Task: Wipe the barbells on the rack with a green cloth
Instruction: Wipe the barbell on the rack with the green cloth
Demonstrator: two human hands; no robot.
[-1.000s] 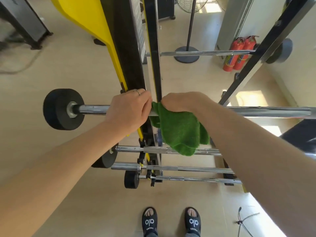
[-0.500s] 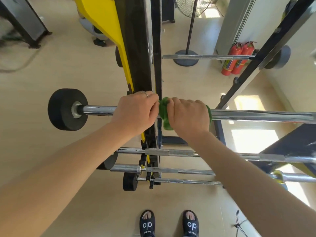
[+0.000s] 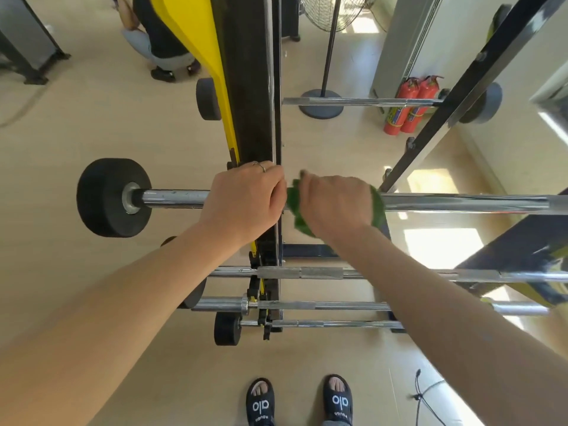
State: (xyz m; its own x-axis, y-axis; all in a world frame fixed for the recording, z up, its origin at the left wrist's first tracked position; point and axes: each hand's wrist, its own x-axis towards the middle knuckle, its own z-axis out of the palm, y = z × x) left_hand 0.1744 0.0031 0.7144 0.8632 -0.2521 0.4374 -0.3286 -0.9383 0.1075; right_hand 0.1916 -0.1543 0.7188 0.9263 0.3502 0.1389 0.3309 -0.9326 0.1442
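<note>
Two hands grip one chrome barbell point(image 3: 461, 203) that lies across the rack point(image 3: 249, 87) at about the middle of the view. The left hand point(image 3: 244, 199) is curled round the bar just left of the black upright, with a ring point(image 3: 260, 166) on one finger, and it holds the bare metal between the upright and the black end weight point(image 3: 113, 197). The right hand point(image 3: 335, 206) sits just beside it, right of the upright, with its fingers wrapped over the bar and the green cloth point(image 3: 378, 210) bunched between palm and steel. Green shows at both sides of that hand: a crumpled fold near the thumb, close to the left hand's knuckles, and a strip on the far side against the bar. The two hands are nearly touching.

Below this bar three more barbells point(image 3: 322, 273) rest on lower pegs of the rack, each lower one nearer the feet, and another bar point(image 3: 353, 102) lies higher up beyond the hands. A yellow panel point(image 3: 196, 41) runs along the left of the upright. On the beige floor point(image 3: 92, 118) stand two red extinguishers point(image 3: 408, 106) by the wall, next to a fan stand point(image 3: 321, 107). At the bottom edge are two feet in black sandals point(image 3: 260, 402), and another person's legs and shoes point(image 3: 163, 73) show at the top left.
</note>
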